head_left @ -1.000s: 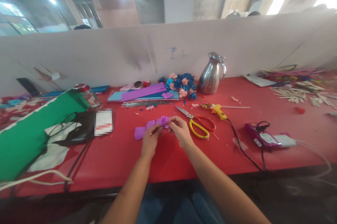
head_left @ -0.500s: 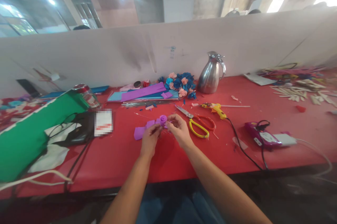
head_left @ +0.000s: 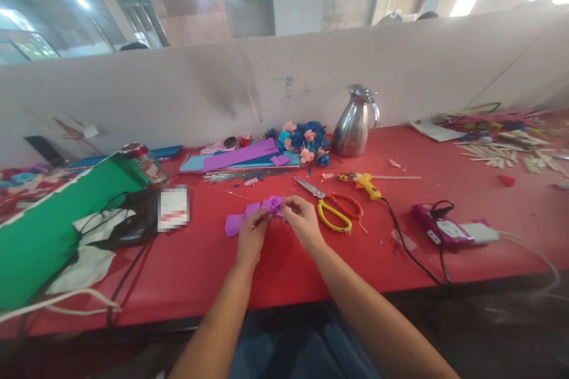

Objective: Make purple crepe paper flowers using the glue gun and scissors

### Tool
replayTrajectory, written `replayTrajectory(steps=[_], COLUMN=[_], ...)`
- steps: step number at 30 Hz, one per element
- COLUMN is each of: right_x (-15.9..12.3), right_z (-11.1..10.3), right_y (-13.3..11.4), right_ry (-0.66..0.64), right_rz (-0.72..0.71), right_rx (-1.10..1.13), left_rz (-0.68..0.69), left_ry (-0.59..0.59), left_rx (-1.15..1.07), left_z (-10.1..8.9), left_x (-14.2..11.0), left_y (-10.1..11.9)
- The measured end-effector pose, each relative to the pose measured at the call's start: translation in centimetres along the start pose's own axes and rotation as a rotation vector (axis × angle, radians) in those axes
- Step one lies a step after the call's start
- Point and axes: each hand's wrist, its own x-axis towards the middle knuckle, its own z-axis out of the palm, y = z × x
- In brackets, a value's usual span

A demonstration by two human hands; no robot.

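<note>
Between my two hands is a small purple paper flower (head_left: pixel 275 203), its rolled petals facing up. My left hand (head_left: pixel 253 231) pinches it from the left side, low down. On the other side my right hand (head_left: pixel 303 219) has thumb and fingers closed on its edge. The flower's underside is hidden by my fingers. Cut purple paper pieces (head_left: pixel 234 225) lie on the red table just left of and behind my left hand. Scissors (head_left: pixel 333 207) with one yellow and one red handle rest to the right of my right hand, blades apart from it.
A yellow glue gun (head_left: pixel 368 185) with a black cord lies right of the scissors. Behind are paper strips (head_left: pixel 240 155), finished blue and pink flowers (head_left: pixel 310 139) and a steel jug (head_left: pixel 354 124). A purple power strip (head_left: pixel 442 228) sits right; a green board (head_left: pixel 40 236) stands left.
The flower has tipped a little between my fingers, showing more of its inner petals. Both hands keep their hold; the whole view has shifted slightly.
</note>
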Motion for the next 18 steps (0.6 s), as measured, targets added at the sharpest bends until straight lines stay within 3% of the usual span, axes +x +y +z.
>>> replayTrajectory(steps=[18], right_x=[0.26], right_z=[-0.51], right_y=[-0.23], right_ry=[-0.076], right_rz=[0.231], right_rx=[0.255], left_rz=[-0.018], left_ry=[-0.099], left_rx=[-0.048], left_z=[-0.06], left_x=[0.08], left_y=[-0.18])
